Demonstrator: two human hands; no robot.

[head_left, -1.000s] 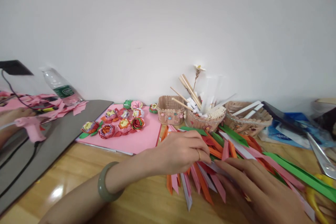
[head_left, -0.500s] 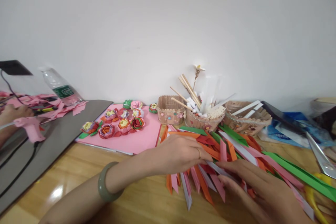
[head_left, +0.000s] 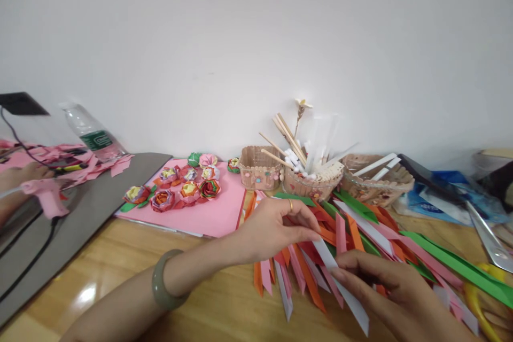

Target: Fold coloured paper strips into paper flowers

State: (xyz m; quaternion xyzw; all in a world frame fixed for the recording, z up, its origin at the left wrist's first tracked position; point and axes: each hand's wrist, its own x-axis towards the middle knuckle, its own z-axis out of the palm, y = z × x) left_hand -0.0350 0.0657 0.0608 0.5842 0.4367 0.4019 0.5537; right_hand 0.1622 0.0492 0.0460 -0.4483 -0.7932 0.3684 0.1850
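My left hand [head_left: 276,227], with a ring and a green bangle at the wrist, pinches the upper end of a pale lilac paper strip [head_left: 345,289] between thumb and fingers. Lower right, the fingertips and thumb of my right hand [head_left: 393,286] grip the same strip near its middle; its lower end slants down past them. Under and around both hands lies a heap of folded paper strips [head_left: 308,278] in orange, pink, green, white and red.
Paper flowers [head_left: 163,199] sit on a pink sheet [head_left: 216,216]. Decorated baskets [head_left: 260,171] stand by the wall. Scissors [head_left: 491,240] lie at right. Another person's hand [head_left: 26,176] is at far left beside a pink glue gun [head_left: 46,197] and a bottle [head_left: 94,133].
My left hand has turned, its thumb now showing in a pinch on the strip. The lilac strip is lifted into clearer view, and my right thumb and fingers have closed on it.
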